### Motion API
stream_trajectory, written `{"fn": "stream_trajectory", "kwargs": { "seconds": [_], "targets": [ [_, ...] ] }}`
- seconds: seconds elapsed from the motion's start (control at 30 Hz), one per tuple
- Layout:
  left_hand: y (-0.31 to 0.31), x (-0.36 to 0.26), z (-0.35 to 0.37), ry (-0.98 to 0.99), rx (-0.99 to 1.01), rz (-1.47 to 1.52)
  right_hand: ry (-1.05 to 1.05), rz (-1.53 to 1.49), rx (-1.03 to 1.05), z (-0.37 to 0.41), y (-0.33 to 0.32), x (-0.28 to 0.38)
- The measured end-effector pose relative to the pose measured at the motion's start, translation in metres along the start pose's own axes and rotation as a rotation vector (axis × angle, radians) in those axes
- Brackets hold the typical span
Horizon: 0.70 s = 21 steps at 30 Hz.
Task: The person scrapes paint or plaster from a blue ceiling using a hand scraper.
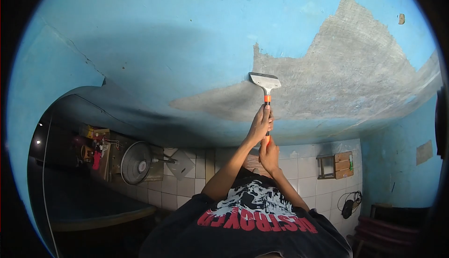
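A paint scraper (265, 81) with a wide metal head and an orange and black handle points up at the wall. Its blade touches the edge between blue paint (196, 61) and a bare grey patch (327, 80). My left hand (260, 125) wraps round the upper handle, just below the orange collar. Lower down, my right hand (269, 156) is closed on the handle's end. Parts of the handle are hidden by my fingers.
A standing fan (136, 163) is on the left, beside a shelf of mixed items (96, 148). On the tiled floor (306, 168) to the right are a small wooden stool (343, 165) and a coiled black cable (348, 206). Dark red stacked chairs (386, 237) stand at lower right.
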<state>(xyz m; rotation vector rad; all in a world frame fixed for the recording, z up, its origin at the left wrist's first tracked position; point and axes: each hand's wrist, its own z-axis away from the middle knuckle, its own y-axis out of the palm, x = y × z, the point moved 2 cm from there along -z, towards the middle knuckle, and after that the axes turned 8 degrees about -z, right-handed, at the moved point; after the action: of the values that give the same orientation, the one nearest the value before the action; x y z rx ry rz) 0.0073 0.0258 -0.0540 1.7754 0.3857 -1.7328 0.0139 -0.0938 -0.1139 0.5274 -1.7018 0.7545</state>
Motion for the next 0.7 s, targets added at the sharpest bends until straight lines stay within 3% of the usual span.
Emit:
{"fn": "stream_trajectory", "kwargs": {
  "seconds": [0.17,0.23,0.3,0.4,0.47,0.57,0.7],
  "targets": [
    [-0.002,0.025,0.003,-0.066,-0.029,0.023,-0.003,0.081,0.003,0.008,-0.003,-0.005],
    [0.001,0.01,-0.004,-0.074,-0.039,0.015,0.018,0.072,0.008,-0.004,-0.005,0.01],
    [0.008,-0.028,-0.007,0.081,0.01,-0.068,-0.011,-0.009,-0.016,-0.016,-0.004,0.023],
    [0.01,-0.036,-0.01,0.078,0.025,-0.012,-0.058,0.004,-0.021,-0.022,-0.005,0.031],
    [0.006,-0.012,-0.004,0.101,0.023,-0.044,-0.067,0.033,-0.026,-0.01,-0.006,0.018],
    [0.001,0.029,0.0,-0.041,-0.035,0.012,-0.024,0.045,-0.015,0.003,-0.007,0.005],
    [0.009,-0.034,-0.007,0.087,-0.012,-0.06,-0.063,0.043,-0.009,-0.02,-0.007,0.031]
  ]
}}
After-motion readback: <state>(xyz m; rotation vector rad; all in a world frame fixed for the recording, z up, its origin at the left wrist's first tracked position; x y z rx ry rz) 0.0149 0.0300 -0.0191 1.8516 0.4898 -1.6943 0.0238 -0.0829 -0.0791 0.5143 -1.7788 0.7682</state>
